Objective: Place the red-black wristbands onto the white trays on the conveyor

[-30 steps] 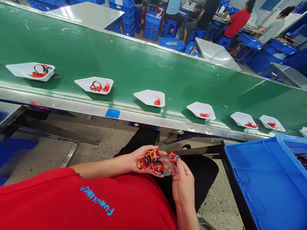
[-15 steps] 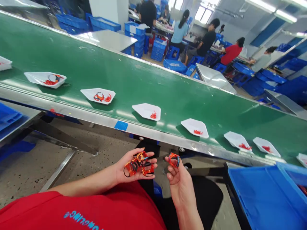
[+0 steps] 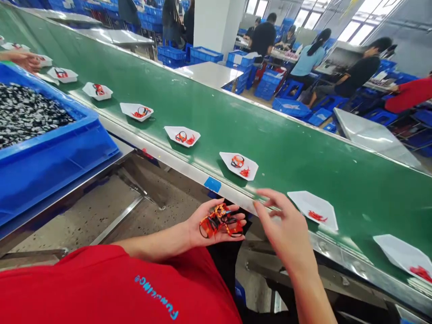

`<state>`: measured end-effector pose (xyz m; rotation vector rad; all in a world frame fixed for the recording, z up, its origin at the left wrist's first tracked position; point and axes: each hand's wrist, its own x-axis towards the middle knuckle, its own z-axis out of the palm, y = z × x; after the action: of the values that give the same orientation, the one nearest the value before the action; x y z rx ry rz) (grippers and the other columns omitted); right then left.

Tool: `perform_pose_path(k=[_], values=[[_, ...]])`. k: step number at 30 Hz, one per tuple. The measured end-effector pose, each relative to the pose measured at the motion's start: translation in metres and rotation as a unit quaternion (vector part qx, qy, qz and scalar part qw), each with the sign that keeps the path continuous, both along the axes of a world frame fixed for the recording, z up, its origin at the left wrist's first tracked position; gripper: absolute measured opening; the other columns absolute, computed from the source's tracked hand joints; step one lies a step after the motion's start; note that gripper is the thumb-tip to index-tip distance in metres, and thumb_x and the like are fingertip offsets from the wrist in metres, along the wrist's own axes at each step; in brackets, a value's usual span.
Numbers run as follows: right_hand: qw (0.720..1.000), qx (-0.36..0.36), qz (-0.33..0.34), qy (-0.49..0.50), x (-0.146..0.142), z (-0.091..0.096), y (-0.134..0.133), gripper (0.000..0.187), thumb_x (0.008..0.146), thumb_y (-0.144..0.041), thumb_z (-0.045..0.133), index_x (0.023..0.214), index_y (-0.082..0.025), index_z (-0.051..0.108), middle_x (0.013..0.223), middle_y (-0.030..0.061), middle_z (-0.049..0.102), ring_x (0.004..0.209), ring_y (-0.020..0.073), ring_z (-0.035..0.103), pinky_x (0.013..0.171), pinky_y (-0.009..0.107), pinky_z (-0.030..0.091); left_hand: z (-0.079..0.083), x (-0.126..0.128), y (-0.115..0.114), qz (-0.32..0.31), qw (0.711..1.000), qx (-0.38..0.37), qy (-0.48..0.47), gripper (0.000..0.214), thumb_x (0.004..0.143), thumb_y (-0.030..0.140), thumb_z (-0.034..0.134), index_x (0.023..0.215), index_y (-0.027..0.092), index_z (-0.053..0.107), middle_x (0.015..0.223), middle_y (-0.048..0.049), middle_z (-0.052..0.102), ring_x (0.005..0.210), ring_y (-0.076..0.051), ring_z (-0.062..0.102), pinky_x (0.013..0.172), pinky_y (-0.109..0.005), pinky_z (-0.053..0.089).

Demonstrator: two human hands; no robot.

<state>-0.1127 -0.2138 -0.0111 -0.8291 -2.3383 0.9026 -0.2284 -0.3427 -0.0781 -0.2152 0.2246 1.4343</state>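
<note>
My left hand [image 3: 216, 225] lies palm up, holding several small orange-and-black ring-shaped plastic pieces [image 3: 221, 220]. My right hand [image 3: 286, 229] hovers at the near edge of the green conveyor belt [image 3: 270, 135], thumb and fingers apart, with nothing seen between them. Just beyond its fingertips, to the left, sits a white tray [image 3: 230, 167] holding an orange-and-black ring piece [image 3: 237, 161] and a bunch of small red pieces [image 3: 245, 172]. To the right of the hand, another white tray [image 3: 305, 200] contains only small red pieces [image 3: 317, 216].
More white trays [image 3: 171, 132] line the belt on both sides. At left, a blue bin [image 3: 87, 135] full of black-and-white bits stands beside the belt; another person's hand [image 3: 25, 59] reaches past it. Metal tables [image 3: 212, 74], stacked blue crates and seated people are across the belt.
The ring piece in my right hand has been let go and a ring now lies in the tray near it. That hand has moved up to the belt. My view has turned left.
</note>
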Motion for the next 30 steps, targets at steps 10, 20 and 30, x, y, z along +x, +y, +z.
perform_pose_path(k=[10, 20, 30], values=[[0.960, -0.243, -0.088, 0.107, 0.073, -0.072, -0.072, 0.016, 0.080, -0.036, 0.062, 0.086, -0.022, 0.064, 0.066, -0.0011, 0.053, 0.052, 0.0099, 0.046, 0.047, 0.021, 0.040, -0.011, 0.021, 0.017, -0.068, 0.997, -0.026, -0.003, 0.033, 0.083, 0.035, 0.048, 0.098, 0.011, 0.065, 0.104, -0.0151, 0.068, 0.103, -0.026, 0.061, 0.093, -0.041, 0.040], [0.631, -0.664, -0.078, 0.394, 0.093, -0.064, -0.057, 0.015, 0.085, -0.034, 0.055, 0.078, -0.021, 0.052, 0.059, -0.0089, 0.029, 0.040, 0.0045, 0.016, 0.032, 0.008, 0.024, -0.013, 0.029, 0.018, -0.086, 0.995, -0.052, -0.004, 0.033, 0.083, 0.034, 0.051, 0.097, 0.008, 0.066, 0.104, -0.0171, 0.068, 0.106, -0.026, 0.061, 0.100, -0.044, 0.037], [0.623, -0.668, -0.069, 0.400, 0.089, -0.071, -0.052, 0.016, 0.084, -0.034, 0.057, 0.076, -0.022, 0.049, 0.058, -0.0095, 0.024, 0.040, 0.0058, 0.013, 0.032, 0.009, 0.022, -0.019, 0.026, 0.020, -0.071, 0.994, -0.088, -0.009, 0.031, 0.081, 0.033, 0.054, 0.096, 0.008, 0.066, 0.103, -0.0171, 0.068, 0.103, -0.027, 0.062, 0.096, -0.042, 0.042]])
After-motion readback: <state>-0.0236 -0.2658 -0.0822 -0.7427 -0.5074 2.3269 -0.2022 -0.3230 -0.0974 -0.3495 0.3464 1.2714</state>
